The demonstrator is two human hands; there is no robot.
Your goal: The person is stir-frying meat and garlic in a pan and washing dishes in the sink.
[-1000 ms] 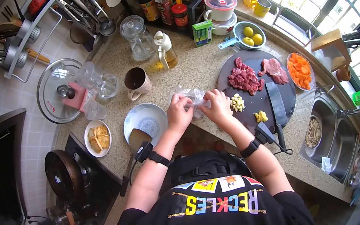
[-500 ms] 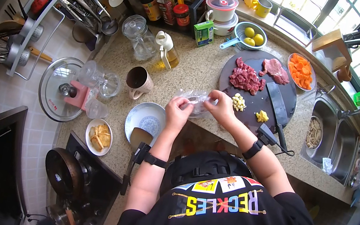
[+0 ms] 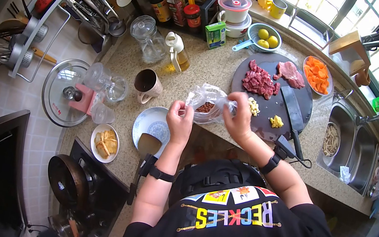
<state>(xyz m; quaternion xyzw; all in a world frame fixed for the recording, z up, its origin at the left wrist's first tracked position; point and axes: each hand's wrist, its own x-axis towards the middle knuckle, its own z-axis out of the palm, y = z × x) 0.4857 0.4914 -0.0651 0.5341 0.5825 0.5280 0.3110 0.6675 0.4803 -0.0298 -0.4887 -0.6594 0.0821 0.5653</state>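
Note:
A clear plastic bag stands open at the counter's front edge, with small reddish-brown dried bits showing inside. My left hand pinches the bag's left rim between thumb and fingers. On the opposite side, my right hand holds the right rim, slightly blurred. Just left of my left hand sits a blue-and-white bowl with a spatula resting in it. Beyond my right hand, chopped garlic lies on the round cutting board.
Diced meat, a meat slice, minced ginger and a cleaver lie on the board. Nearby stand a mug, an oil bottle and a carrot bowl. The sink is at right, the wok at lower left.
The bag's mouth has been spread, and its contents now show. My left hand has moved slightly left and down; my right hand has moved slightly right.

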